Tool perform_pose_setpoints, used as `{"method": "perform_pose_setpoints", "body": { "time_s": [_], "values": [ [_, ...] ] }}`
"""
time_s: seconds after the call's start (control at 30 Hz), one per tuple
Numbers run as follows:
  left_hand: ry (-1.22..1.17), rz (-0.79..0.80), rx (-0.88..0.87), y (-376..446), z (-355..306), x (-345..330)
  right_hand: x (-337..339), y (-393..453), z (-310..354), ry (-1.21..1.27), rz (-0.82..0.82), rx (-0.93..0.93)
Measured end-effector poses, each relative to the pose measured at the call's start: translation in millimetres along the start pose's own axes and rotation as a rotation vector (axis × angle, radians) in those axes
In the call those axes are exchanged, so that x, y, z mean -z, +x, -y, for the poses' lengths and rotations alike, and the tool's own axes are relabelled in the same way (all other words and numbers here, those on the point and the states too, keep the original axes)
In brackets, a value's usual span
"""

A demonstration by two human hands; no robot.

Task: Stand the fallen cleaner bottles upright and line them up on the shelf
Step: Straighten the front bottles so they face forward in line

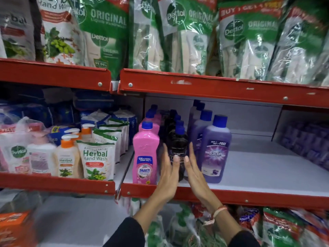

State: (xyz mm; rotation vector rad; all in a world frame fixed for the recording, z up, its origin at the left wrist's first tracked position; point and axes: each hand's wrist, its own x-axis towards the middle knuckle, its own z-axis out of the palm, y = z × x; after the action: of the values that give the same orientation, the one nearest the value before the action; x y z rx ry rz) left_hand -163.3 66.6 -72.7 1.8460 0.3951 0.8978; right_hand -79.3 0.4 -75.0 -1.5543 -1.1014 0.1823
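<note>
**Both hands flanking the black bottle at the shelf's front edge**

Along the front lip of the middle shelf (249, 168), three rows of cleaner bottles are standing upright and running back toward the rear wall. Both hands are reaching up over the red metal lip (222, 194), palms facing each other and fingers stretched flat. The left hand (169, 177) is lying against the left flank of the front black bottle (178, 148), and the right hand (195, 172) is sitting just beside its right flank; whether that palm is actually touching cannot be told. Neither hand is curling closed around the bottle.

The black bottle is standing near the edge, between the pink bottle (145, 154) on its left and the purple bottle (214, 150) on its right. The pink one is sitting right at the lip, just beside the left hand. The gaps on either side of the black bottle are narrow, leaving little room for the fingers.

To the right of the purple row, the pale shelf board is lying bare and wide, running out to a stack of blurred purple packs (306, 143).

The bottles are smooth, glossy plastic with waisted bodies and ribbed blue screw caps. The lip is painted metal, chipped and riveted. On the upper shelf, crinkled green refill pouches (249, 41) are catching the light; pump bottles (66, 155) and herbal pouches (97, 159) are filling the left bay.
</note>
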Motion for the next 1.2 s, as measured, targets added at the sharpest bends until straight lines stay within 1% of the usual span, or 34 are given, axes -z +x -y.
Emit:
{"method": "perform_pose_setpoints", "body": {
  "time_s": [0.13, 0.37, 0.47, 0.6, 0.7, 0.77, 0.8, 0.83, 0.9, 0.93, 0.97, 1.0, 1.03, 1.07, 1.1, 1.17, 1.2],
  "values": [
    [0.01, 0.012, 0.046, -1, 5, 3, 6, -5, 0, -0.043, 0.071, -0.021],
    [0.125, 0.008, 0.014, -19, -1, 8, 22, -24, 6, -0.064, 0.108, -0.038],
    [0.139, -0.01, 0.002, -22, -2, 9, 24, -28, 3, -0.095, 0.109, -0.053],
    [0.17, -0.042, -0.027, -30, 1, 8, 26, -29, -1, -0.099, 0.111, -0.01],
    [0.134, -0.076, -0.053, -32, 2, 8, 28, -30, -2, -0.103, 0.128, 0.017],
    [0.173, -0.089, -0.051, -33, 4, 5, 32, -32, -1, -0.114, 0.128, 0.032],
    [0.223, -0.127, -0.068, -34, 5, 2, 35, -34, -1, -0.136, 0.107, 0.049],
    [0.267, -0.193, -0.11, -35, 6, -1, 39, -35, -1, -0.167, 0.05, 0.074],
    [0.269, -0.333, -0.274, -39, 7, -8, 53, -36, -6, -0.213, -0.182, 0.13],
    [0.252, -0.365, -0.371, -40, 5, -14, 63, -35, -10, -0.214, -0.321, 0.148],
    [0.245, -0.355, -0.447, -41, 2, -22, 74, -34, -16, -0.201, -0.434, 0.15],
    [0.242, -0.299, -0.492, -42, -3, -33, 85, -32, -21, -0.184, -0.5, 0.136],
    [0.238, -0.218, -0.496, -41, -9, -45, 94, -30, -26, -0.168, -0.509, 0.106],
    [0.231, -0.139, -0.46, -39, -13, -58, 101, -29, -31, -0.15, -0.472, 0.068],
    [0.227, -0.07, -0.402, -35, -16, -71, 106, -27, -35, -0.124, -0.394, 0.027],
    [0.218, 0.031, -0.263, -21, -16, -96, 111, -24, -38, -0.107, -0.183, -0.022],
    [0.206, 0.05, -0.197, -13, -16, -104, 113, -21, -39, -0.126, -0.098, -0.023]
  ]
}}
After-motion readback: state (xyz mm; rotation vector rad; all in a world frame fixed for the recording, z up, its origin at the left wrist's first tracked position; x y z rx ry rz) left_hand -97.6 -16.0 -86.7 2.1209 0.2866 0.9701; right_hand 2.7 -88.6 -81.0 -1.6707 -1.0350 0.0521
